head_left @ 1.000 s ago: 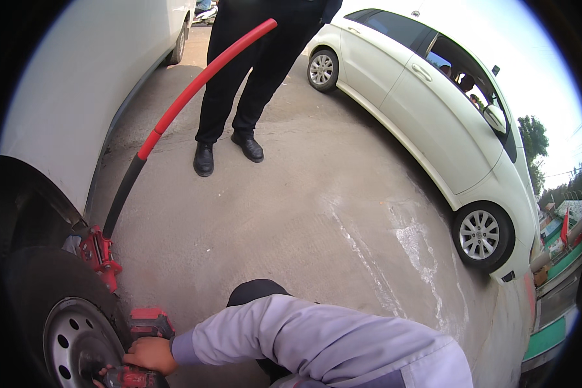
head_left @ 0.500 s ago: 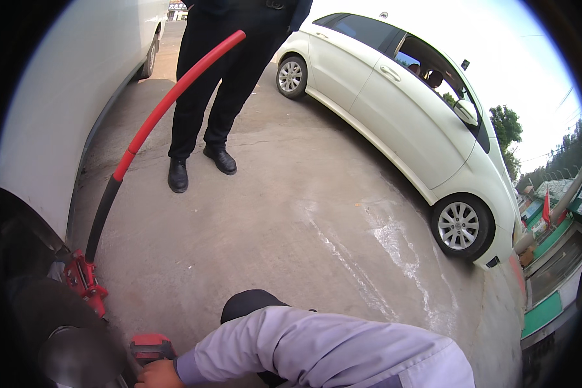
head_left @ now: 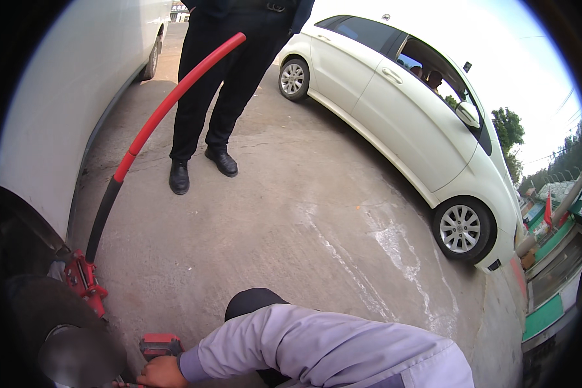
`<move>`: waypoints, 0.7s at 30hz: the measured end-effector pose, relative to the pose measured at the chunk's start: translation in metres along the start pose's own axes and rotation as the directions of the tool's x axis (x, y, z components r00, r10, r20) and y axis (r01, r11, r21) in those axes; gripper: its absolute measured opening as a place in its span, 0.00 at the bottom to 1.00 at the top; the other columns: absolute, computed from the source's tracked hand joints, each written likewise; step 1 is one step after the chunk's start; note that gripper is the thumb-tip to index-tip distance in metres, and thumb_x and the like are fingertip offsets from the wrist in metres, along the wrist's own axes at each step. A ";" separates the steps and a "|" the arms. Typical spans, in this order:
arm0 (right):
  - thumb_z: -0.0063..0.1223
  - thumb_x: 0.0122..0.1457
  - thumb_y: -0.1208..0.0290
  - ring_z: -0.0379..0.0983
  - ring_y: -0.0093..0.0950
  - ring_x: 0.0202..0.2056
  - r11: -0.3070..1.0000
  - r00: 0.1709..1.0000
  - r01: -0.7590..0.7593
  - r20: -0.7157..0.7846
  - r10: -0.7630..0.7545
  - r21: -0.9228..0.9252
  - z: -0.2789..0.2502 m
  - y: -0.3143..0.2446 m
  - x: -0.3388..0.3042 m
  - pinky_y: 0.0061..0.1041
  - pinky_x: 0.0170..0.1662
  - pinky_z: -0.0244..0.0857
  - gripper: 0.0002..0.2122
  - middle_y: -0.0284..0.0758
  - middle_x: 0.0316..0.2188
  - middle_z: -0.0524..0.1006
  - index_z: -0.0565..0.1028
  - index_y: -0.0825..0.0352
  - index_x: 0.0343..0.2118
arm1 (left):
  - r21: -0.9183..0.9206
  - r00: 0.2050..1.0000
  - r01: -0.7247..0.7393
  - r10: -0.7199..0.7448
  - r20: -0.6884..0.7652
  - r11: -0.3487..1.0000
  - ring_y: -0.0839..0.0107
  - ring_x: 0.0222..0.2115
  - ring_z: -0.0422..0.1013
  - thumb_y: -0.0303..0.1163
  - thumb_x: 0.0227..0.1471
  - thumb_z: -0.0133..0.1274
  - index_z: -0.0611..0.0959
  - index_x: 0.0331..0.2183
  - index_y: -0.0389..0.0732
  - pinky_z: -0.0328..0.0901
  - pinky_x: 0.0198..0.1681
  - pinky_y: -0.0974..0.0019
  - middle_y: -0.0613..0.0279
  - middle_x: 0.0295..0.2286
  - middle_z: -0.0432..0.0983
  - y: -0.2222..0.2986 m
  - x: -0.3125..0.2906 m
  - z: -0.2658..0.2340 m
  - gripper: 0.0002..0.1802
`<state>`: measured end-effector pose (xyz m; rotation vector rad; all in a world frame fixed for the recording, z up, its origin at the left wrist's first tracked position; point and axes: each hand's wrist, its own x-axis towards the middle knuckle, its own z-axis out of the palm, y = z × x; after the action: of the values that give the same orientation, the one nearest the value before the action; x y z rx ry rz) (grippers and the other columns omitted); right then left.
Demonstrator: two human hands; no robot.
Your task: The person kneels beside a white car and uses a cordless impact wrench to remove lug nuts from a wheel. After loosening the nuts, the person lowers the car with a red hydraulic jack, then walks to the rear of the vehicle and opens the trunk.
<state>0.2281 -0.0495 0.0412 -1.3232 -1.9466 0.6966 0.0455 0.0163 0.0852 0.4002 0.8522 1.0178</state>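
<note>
My right hand (head_left: 163,372), on an arm in a light grey-lavender sleeve, is closed around a cordless impact wrench. The wrench's red and black battery end (head_left: 160,344) shows just beyond my fingers; most of its body is hidden by the hand and the lower edge. Beside it on the left is a dark tyre (head_left: 48,304) with a blurred round hub (head_left: 77,355), under a white vehicle (head_left: 84,77). A red floor jack (head_left: 84,281) stands by the tyre, its long red and black handle (head_left: 152,123) slanting up. My left hand is out of view.
A person in dark trousers (head_left: 204,97) and black shoes stands behind the jack handle. A white car (head_left: 394,110) is parked across the concrete at the right, with someone inside. A black shoe or cap-like shape (head_left: 255,301) shows behind my sleeve.
My right hand and the impact wrench have shifted slightly right, and more of the hand shows. The jack, the vehicles and the standing person keep their places.
</note>
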 end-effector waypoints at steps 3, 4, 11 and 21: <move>0.61 0.44 0.62 0.76 0.52 0.36 0.999 0.999 -0.035 0.014 0.034 0.032 -0.001 -0.003 -0.002 0.48 0.39 0.69 0.22 0.50 0.30 0.79 0.71 0.70 0.39 | 0.001 1.000 -0.004 0.004 0.006 1.000 0.58 0.45 0.73 0.52 0.55 0.56 0.78 0.47 0.37 0.69 0.51 0.52 0.55 0.42 0.77 -0.001 0.001 -0.002 0.28; 0.61 0.44 0.62 0.76 0.53 0.36 0.998 0.999 -0.044 0.015 0.043 0.046 -0.002 -0.004 -0.003 0.48 0.39 0.69 0.22 0.50 0.29 0.79 0.71 0.71 0.39 | 0.001 1.000 -0.003 0.003 0.012 1.000 0.57 0.45 0.73 0.52 0.55 0.57 0.79 0.46 0.37 0.69 0.51 0.52 0.55 0.42 0.77 -0.001 0.001 -0.002 0.28; 0.62 0.44 0.61 0.77 0.53 0.36 0.996 0.999 -0.035 -0.010 0.036 0.088 -0.004 -0.006 -0.011 0.47 0.39 0.70 0.21 0.50 0.29 0.79 0.73 0.72 0.37 | -0.023 0.996 0.085 -0.085 0.019 0.996 0.57 0.48 0.70 0.50 0.55 0.57 0.76 0.48 0.35 0.65 0.55 0.52 0.53 0.44 0.74 -0.004 0.001 -0.006 0.29; 0.63 0.45 0.61 0.78 0.51 0.38 0.991 0.994 -0.099 0.045 0.095 0.091 -0.002 -0.011 -0.015 0.46 0.41 0.72 0.21 0.51 0.31 0.80 0.74 0.72 0.38 | -0.073 0.992 0.122 -0.121 0.023 0.990 0.54 0.49 0.70 0.51 0.52 0.59 0.77 0.47 0.37 0.64 0.56 0.49 0.53 0.43 0.75 -0.007 0.001 -0.017 0.30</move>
<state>0.2271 -0.0670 0.0475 -1.3630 -1.8677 0.8569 0.0367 0.0128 0.0697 0.2911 0.8100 0.9283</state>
